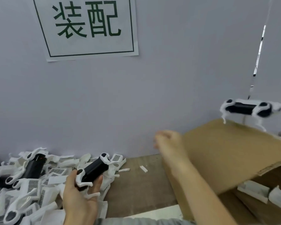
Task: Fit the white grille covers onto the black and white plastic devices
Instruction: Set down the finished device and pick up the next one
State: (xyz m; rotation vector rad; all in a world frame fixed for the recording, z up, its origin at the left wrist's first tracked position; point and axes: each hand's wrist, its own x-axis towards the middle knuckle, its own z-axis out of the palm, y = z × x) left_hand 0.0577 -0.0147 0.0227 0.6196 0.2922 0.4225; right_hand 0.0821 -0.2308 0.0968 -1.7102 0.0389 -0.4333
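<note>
Left hand (81, 190) lower left of centre, palm up, fingers curled round a black-and-white device (94, 170) that lies tilted, one end up toward frame centre, white legs sticking out below the fingers. Right hand (167, 142) mid-frame, arm stretched forward from lower right, motion-blurred; fingers look loosely bent and nothing visible in them, but can't tell for sure. A second device (250, 108) sits in mid-air at upper right, above the far edge of a cardboard flap (225, 151), touching neither hand nor flap; blurred. Flap belongs to an open box (266, 200) at lower right with white parts (264, 192) inside. Pile (28, 184) of devices and white grille covers fills the lower left on the brown table (139, 189); one cover (116, 158) lies just behind the held device. Small white strip (143, 169) alone on the table mid-frame. Grey wall (169, 78) behind, paper sign (86, 26) with green characters upper left
</note>
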